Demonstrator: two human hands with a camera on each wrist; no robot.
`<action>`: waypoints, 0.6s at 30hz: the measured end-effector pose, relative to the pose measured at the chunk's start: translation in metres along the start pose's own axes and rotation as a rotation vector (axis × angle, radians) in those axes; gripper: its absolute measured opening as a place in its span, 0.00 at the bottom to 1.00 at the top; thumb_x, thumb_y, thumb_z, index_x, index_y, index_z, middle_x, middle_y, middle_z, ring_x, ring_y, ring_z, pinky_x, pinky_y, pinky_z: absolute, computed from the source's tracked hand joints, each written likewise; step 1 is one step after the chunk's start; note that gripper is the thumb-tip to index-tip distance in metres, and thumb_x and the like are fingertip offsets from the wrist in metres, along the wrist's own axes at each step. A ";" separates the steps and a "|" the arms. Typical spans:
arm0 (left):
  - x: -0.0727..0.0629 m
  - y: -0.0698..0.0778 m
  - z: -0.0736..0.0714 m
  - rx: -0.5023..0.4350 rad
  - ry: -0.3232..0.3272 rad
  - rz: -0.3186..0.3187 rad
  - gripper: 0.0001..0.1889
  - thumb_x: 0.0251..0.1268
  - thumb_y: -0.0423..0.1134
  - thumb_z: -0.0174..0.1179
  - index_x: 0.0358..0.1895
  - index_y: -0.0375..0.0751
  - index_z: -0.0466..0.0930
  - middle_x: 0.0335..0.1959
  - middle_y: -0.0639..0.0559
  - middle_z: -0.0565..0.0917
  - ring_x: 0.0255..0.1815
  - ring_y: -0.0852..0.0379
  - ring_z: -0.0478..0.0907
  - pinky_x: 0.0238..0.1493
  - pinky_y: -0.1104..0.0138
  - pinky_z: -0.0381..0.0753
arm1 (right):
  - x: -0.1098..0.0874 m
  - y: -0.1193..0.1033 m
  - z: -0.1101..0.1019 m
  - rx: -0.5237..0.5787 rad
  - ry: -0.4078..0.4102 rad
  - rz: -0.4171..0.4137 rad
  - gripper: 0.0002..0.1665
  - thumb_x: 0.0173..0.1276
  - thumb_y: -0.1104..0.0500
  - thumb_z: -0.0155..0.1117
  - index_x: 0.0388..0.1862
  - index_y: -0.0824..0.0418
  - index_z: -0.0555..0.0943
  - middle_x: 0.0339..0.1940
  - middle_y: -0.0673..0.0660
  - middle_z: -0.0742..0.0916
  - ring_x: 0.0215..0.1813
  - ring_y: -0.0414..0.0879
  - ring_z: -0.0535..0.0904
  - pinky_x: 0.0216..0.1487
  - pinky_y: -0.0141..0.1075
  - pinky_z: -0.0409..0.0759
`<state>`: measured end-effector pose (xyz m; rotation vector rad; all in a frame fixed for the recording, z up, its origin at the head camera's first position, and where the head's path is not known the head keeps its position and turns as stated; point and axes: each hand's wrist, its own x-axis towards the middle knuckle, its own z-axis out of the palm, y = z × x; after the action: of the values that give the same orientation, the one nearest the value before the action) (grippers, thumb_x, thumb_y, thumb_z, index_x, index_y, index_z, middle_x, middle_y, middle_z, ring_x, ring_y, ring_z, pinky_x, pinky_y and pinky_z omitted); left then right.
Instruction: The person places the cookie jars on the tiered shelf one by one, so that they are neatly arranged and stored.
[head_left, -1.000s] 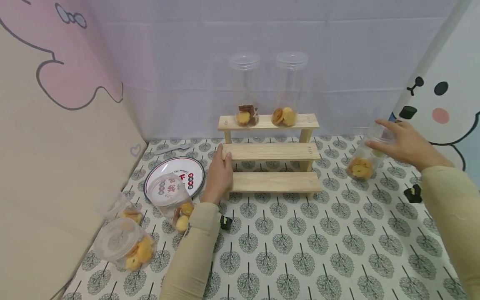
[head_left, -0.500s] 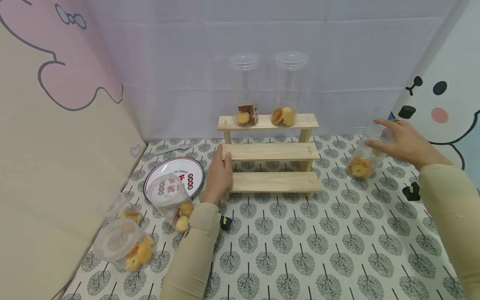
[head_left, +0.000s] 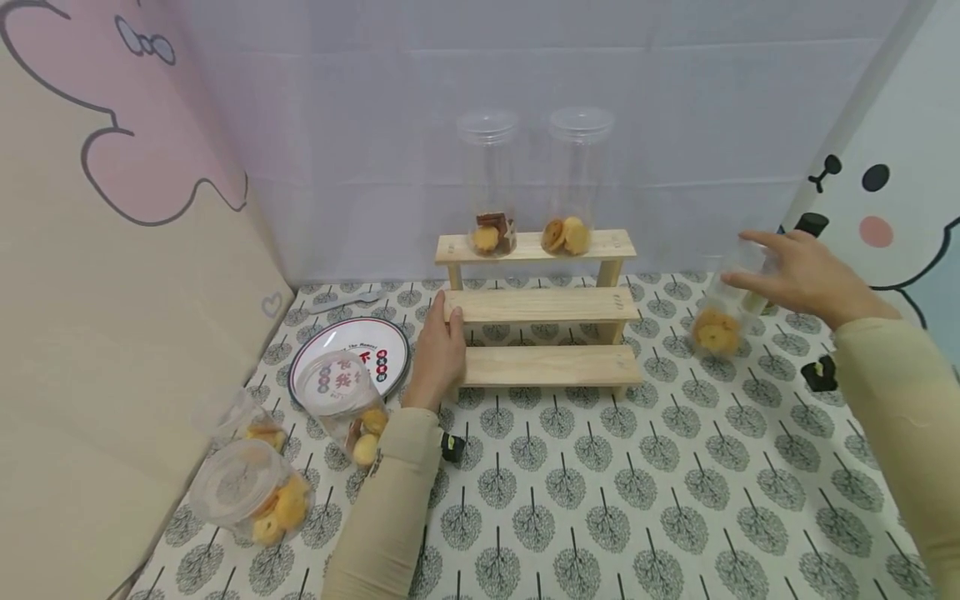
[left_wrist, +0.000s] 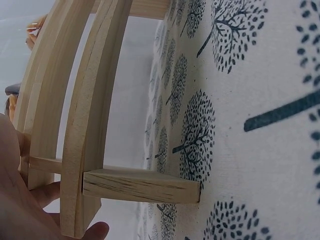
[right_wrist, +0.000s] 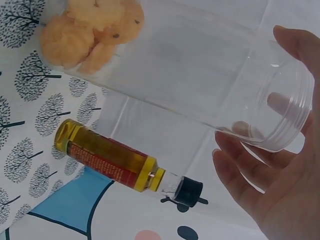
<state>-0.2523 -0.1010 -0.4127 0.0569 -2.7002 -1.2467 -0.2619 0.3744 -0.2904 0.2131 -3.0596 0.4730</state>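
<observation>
My right hand point(head_left: 810, 279) grips a tall clear plastic jar point(right_wrist: 185, 65) round its lid end, at the right side of the table. Several cookies point(head_left: 716, 331) lie in the bottom of that jar, which tilts. My left hand point(head_left: 437, 354) holds the left end of a three-step wooden display rack point(head_left: 540, 304); in the left wrist view its fingers point(left_wrist: 45, 195) curl round the board ends. Two more cookie jars, a left one point(head_left: 487, 179) and a right one point(head_left: 581, 179), stand upright on the top step.
A yellow oil bottle point(right_wrist: 107, 157) with a dark cap stands behind the held jar. Left of the rack are a round plate point(head_left: 352, 337), a grey fork-like utensil point(head_left: 347, 302), and cookie jars, one near the plate point(head_left: 337, 392), one in front point(head_left: 247, 492) and one behind it point(head_left: 240, 417).
My right hand has moved slightly left and up with the jar. The left hand stays at the rack's end, and the rack has not moved.
</observation>
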 end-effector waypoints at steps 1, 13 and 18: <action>0.001 0.000 0.000 -0.002 0.002 0.002 0.33 0.80 0.59 0.31 0.82 0.51 0.43 0.80 0.44 0.56 0.78 0.41 0.56 0.78 0.50 0.55 | 0.001 -0.001 -0.002 -0.003 0.008 0.000 0.53 0.68 0.33 0.59 0.80 0.61 0.54 0.69 0.85 0.61 0.69 0.80 0.55 0.59 0.79 0.56; 0.003 0.000 0.002 0.001 -0.009 -0.001 0.34 0.80 0.59 0.30 0.82 0.51 0.42 0.80 0.44 0.55 0.78 0.42 0.57 0.78 0.51 0.55 | 0.007 -0.023 -0.029 -0.016 0.074 -0.020 0.52 0.68 0.34 0.59 0.81 0.58 0.55 0.69 0.84 0.61 0.66 0.79 0.58 0.56 0.76 0.60; 0.003 0.002 0.000 -0.001 -0.005 -0.005 0.33 0.80 0.59 0.30 0.82 0.52 0.41 0.80 0.44 0.55 0.78 0.42 0.56 0.78 0.51 0.54 | 0.007 -0.044 -0.041 -0.013 0.083 -0.018 0.52 0.68 0.32 0.59 0.81 0.54 0.55 0.71 0.81 0.60 0.65 0.79 0.60 0.54 0.77 0.61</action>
<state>-0.2550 -0.0996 -0.4110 0.0609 -2.7058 -1.2517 -0.2623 0.3441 -0.2378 0.2141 -2.9770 0.4491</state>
